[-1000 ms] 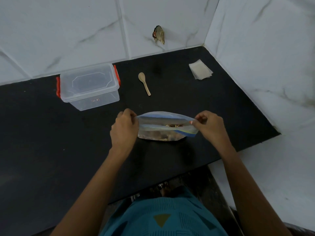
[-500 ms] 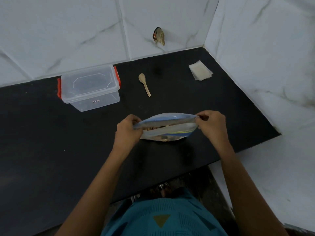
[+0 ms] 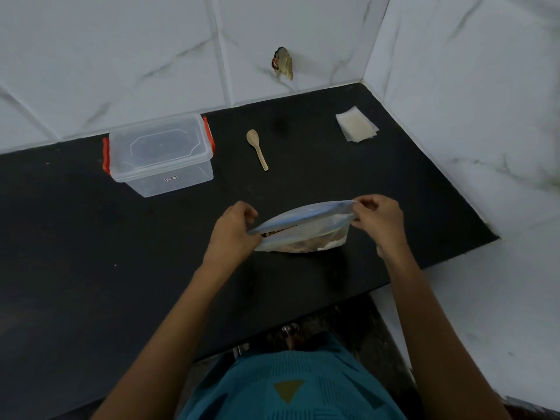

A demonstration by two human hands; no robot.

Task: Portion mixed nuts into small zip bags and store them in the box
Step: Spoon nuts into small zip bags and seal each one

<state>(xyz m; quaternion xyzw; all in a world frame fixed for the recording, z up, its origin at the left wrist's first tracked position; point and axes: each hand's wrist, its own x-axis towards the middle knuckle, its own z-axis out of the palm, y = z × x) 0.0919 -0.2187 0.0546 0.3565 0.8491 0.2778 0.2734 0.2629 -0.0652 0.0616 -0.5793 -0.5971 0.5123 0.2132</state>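
Nut bag (image 3: 306,237) long axis left-right, mouth up; left hand (image 3: 233,234), right hand (image 3: 378,221) each grip pinching mouth corner.

Zip bag of mixed nuts (image 3: 303,237) upright on the black counter (image 3: 91,237), blue-edged mouth gaping a little, lidded clear box (image 3: 160,156) with orange clips back left, small flat bags (image 3: 357,125) stacked back right.
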